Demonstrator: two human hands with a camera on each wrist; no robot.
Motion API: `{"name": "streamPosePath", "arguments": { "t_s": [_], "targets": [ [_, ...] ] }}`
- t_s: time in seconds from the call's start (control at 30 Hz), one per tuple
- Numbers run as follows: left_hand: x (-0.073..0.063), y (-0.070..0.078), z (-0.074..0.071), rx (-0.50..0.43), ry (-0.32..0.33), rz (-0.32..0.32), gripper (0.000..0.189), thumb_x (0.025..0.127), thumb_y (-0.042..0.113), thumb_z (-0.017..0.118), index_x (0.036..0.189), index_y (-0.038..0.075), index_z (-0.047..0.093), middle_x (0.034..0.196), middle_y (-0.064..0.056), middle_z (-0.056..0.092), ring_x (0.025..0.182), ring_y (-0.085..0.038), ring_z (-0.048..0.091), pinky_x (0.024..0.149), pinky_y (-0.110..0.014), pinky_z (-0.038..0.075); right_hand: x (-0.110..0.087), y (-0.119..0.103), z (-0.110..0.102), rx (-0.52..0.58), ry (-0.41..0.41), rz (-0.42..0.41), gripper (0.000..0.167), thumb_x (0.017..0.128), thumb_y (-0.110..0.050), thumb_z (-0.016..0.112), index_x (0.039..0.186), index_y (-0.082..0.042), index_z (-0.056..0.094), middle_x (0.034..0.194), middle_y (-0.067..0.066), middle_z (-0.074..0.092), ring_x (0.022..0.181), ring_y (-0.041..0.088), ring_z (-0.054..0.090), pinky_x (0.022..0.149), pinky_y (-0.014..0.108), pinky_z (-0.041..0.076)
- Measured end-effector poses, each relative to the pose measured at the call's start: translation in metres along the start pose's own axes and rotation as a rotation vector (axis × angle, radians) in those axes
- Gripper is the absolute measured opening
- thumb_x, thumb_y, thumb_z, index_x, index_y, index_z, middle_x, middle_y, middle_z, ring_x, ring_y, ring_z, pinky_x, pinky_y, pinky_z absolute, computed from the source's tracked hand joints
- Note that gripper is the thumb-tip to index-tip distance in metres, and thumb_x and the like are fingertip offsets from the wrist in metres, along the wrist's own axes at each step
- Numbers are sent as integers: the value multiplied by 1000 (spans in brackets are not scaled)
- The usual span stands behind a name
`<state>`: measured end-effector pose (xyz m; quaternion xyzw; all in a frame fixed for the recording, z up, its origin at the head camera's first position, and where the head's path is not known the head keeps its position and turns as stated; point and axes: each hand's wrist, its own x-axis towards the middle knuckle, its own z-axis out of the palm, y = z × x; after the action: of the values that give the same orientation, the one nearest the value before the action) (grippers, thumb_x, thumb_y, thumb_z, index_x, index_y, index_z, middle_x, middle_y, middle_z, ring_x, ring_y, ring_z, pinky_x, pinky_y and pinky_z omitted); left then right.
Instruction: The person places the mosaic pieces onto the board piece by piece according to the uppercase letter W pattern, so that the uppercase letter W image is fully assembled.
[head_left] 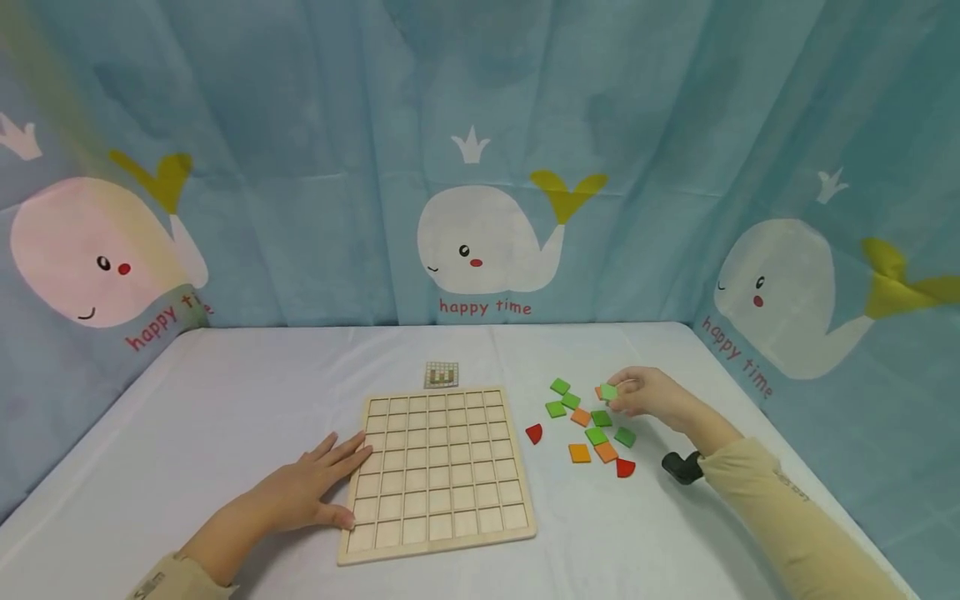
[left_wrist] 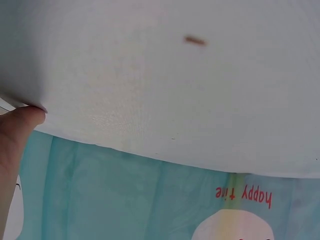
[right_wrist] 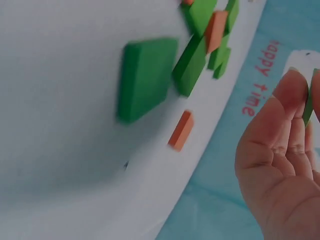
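Observation:
A light wooden grid board (head_left: 437, 546) lies on the white table. My left hand (head_left: 313, 487) rests at its left edge with the fingers spread and fairly straight; the left wrist view catches just the thumb (left_wrist: 22, 122) from that hand. Over on the right, my right hand (head_left: 651, 393) pinches a green square tile (head_left: 608, 392) between thumb and finger. That tile shows edge-on (right_wrist: 307, 109) in the right wrist view. Below and left of this hand lie loose green, orange and red pieces, among them a darker green tile (head_left: 625, 437) and an orange tile (head_left: 580, 453).
Behind the board lies a small pattern card (head_left: 442, 374) with a gridded figure. Red quarter-round pieces (head_left: 534, 433) sit among the tiles. A small black object (head_left: 681, 467) is by my right sleeve. A blue whale-print curtain (head_left: 322, 250) encloses the table's back and sides.

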<state>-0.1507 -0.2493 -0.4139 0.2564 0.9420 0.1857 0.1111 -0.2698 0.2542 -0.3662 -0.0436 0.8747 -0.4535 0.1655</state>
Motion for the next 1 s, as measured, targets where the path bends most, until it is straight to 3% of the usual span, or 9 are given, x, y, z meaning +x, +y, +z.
{"name": "streamPosePath", "arguments": {
  "t_s": [0.4,0.6,0.83,1.0],
  "targets": [
    [0,1,-1,22,1,15,96,77,61,65,150,5,36,158,-14,23,137,-56,19,97,-73,29,-1,-18,25,172,6,-13,44,91,-7,68,129,6,51,101,12,63,87,18,64,89,39,52],
    [0,1,-1,23,-1,14,96,77,61,65,150,5,36,158,-14,23,137,-56,19,97,-73,29,-3,-29,40,220,10,-4,43,93,-9,67,131,4,52,93,7,61,88,23,61,90,40,50],
    [0,0,-1,25,-12,4,96,77,61,65,150,6,36,158,-15,23,137,-56,19,97,-73,28,-1,-39,56,280,9,-5,44,91,-6,68,131,5,53,90,9,65,79,23,61,83,39,52],
    [0,0,-1,25,-10,8,96,78,62,65,150,6,36,158,-15,23,137,-56,18,98,-73,28,2,-42,66,305,-12,-9,41,91,-4,67,129,5,54,91,10,68,82,27,64,78,34,53]
  ]
}}
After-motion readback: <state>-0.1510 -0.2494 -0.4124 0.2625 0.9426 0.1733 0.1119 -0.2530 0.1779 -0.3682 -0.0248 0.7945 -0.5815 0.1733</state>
